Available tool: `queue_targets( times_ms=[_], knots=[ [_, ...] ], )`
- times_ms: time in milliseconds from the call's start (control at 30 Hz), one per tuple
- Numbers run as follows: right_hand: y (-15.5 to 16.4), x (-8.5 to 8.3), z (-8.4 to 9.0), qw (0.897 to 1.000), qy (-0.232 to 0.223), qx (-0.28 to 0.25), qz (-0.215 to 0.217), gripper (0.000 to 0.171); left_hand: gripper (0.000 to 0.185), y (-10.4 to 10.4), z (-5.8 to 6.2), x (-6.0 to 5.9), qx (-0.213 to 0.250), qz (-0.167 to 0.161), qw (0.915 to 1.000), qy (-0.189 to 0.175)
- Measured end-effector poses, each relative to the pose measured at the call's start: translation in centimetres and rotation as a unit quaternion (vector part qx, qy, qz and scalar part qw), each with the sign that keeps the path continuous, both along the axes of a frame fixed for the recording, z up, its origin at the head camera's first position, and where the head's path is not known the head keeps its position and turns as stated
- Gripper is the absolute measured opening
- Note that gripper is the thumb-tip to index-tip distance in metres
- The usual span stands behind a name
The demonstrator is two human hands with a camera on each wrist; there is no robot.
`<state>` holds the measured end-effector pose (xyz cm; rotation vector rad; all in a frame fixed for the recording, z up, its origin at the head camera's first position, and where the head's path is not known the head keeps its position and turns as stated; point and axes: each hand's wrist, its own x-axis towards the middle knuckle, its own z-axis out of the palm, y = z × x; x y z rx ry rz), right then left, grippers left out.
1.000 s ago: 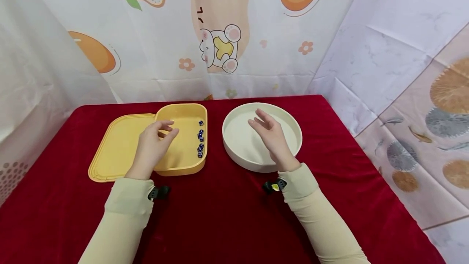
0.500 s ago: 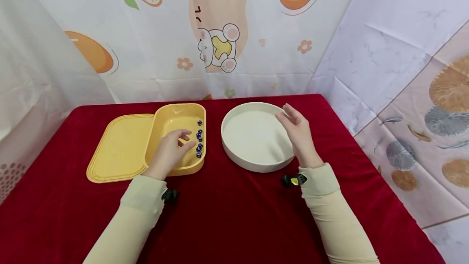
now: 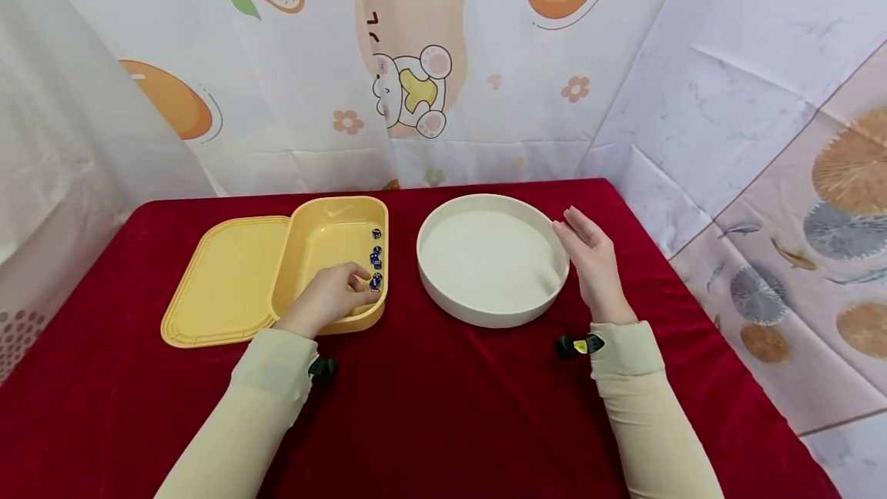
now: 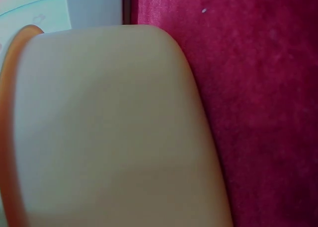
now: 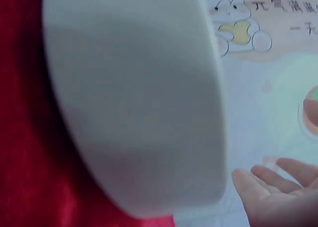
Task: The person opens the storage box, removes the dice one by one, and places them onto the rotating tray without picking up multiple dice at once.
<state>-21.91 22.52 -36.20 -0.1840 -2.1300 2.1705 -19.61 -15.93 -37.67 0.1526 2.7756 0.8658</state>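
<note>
A yellow box (image 3: 326, 233) sits on the red cloth, and several small dark blue dice (image 3: 376, 256) lie along its right inner wall. My left hand (image 3: 336, 295) reaches into the box with curled fingers, and its fingertips touch the nearest dice. Whether a die is pinched is hidden. A round white tray (image 3: 443, 295) stands to the right with nothing in it. My right hand (image 3: 589, 249) rests against the tray's right rim with straight fingers. The right wrist view shows the tray's wall (image 5: 134, 103) and the open right hand (image 5: 278, 187). The box's outer wall (image 4: 109, 127) fills the left wrist view.
The yellow lid (image 3: 222, 276) lies flat to the left of the box, tucked under its edge. The red cloth (image 3: 443, 406) covers the table. Printed curtains (image 3: 416, 98) close off the back and both sides, near the table's edges.
My left hand has moved right and down into the box to the dice. My right hand has left the tray's inside and gone to its right rim.
</note>
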Motion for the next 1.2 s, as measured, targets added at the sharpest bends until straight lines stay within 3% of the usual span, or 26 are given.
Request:
queue_targets(
  times_ms=[233,633,900,1200],
  knots=[
    [1.5,-0.5,-1.1,0.999,-0.010,-0.037,0.018,0.072,0.039,0.1,-0.2,0.0,-0.009,-0.010,0.9998,-0.014],
    [2.7,-0.9,-2.3,0.997,-0.055,0.001,0.056,0.076,0.031,0.1,-0.4,-0.2,-0.020,-0.013,0.9989,-0.041],
    [3.3,-1.3,-3.5,0.988,-0.063,0.048,0.133,0.080,0.027,0.2,-0.6,-0.4,-0.024,-0.012,0.9987,-0.043],
    [3.2,-1.6,-4.4,0.983,-0.068,0.045,0.162,0.083,0.020,0.3,-0.7,-0.5,-0.024,-0.021,0.9986,-0.042]
  ],
)
